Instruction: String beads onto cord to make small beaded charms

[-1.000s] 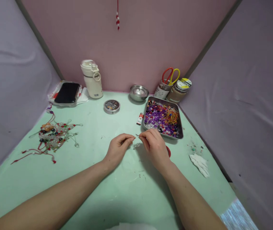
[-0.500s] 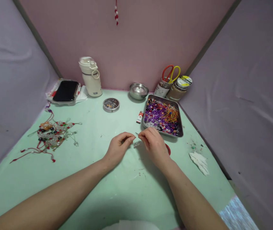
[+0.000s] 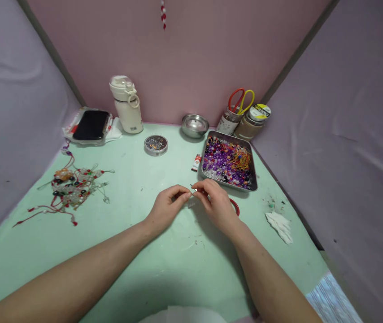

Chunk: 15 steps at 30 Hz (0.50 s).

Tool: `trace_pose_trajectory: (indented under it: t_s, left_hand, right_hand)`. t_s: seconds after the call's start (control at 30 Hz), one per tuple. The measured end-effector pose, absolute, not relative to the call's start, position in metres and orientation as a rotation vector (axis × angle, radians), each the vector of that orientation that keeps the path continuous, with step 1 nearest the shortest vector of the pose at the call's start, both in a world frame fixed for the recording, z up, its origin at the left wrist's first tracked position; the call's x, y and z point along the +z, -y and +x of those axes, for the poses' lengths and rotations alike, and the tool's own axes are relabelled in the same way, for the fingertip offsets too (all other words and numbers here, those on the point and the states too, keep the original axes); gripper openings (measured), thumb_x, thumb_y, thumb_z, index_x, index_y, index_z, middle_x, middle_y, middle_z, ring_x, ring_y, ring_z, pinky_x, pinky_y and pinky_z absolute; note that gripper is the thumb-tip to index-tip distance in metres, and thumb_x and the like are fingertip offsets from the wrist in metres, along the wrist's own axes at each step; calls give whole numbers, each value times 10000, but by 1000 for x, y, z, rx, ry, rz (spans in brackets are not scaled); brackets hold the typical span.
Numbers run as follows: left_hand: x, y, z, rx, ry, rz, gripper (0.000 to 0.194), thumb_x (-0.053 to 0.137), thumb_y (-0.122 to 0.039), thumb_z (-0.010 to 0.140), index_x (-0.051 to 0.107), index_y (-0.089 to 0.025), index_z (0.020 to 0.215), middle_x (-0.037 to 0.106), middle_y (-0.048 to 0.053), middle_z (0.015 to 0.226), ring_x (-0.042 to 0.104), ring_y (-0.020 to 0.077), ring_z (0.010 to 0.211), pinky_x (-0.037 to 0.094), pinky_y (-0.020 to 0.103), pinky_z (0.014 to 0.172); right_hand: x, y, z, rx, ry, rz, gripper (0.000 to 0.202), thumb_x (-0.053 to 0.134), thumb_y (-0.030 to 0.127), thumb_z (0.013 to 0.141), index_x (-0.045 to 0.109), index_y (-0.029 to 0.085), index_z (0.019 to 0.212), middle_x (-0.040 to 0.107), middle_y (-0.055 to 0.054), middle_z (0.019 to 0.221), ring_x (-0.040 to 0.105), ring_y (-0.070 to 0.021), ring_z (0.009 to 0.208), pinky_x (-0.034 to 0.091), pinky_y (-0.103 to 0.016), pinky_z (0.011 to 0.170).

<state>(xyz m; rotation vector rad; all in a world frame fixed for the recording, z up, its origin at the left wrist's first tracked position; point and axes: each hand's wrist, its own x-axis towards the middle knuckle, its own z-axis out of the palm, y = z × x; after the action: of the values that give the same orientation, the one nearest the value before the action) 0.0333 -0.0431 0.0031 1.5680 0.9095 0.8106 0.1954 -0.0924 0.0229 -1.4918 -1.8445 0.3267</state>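
Note:
My left hand (image 3: 169, 205) is pinched at the middle of the green table (image 3: 127, 264), on something too small to make out. Facing it, my right hand (image 3: 214, 202) is closed too, its thumb and fingertip meeting the left fingertips; a tiny dark tip shows at its fingers, its nature unclear. Small clear beads (image 3: 191, 205) hang or lie just below the fingertips. A red ring-shaped thing (image 3: 235, 207) is partly hidden behind my right hand. Beyond that hand stands a metal tray (image 3: 256, 179) full of purple, red, black and clear beads with orange thread.
Beaded strings (image 3: 73, 188) lie heaped at left. Farther back are a phone (image 3: 91, 125), a cream bottle (image 3: 128, 110), a round spool case (image 3: 156, 145), a steel bowl (image 3: 195, 126), a lighter (image 3: 196, 163), and jars (image 3: 249, 125) with scissors (image 3: 236, 101). A crumpled tissue (image 3: 279, 227) lies right.
My fingertips have come closer together and now meet. The right thumb has moved down slightly, and the view has tilted a little.

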Motion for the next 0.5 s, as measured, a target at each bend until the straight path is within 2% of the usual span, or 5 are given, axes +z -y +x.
trace_pose_trajectory:
  t_s: [0.1,0.3,0.5]
  left_hand:
    - [3,43,33,807,-909,1570,193,592,-358,823,674,-185,802,658,6,765,562,152,730,447,261,694]
    - [3,43,32,783,-902,1523,174,604,-334,810,677,-178,786,635,-3,724,549,143,708,441,261,685]
    - [3,42,33,844,-925,1350,179,689,-311,748,694,-178,866,695,24,830,599,153,762,478,279,732]
  right_hand:
    - [23,92,196,348,1854,-1465,146,519,155,910,604,218,1010,618,-39,864,562,-180,812,441,-303,716]
    - [28,93,195,376,1886,-1404,147,506,190,928,649,221,930,611,-39,847,562,-175,809,441,-295,703]
    - [26,92,189,455,1633,-1471,103,549,210,905,640,212,856,623,-16,809,559,-160,771,424,-283,689]
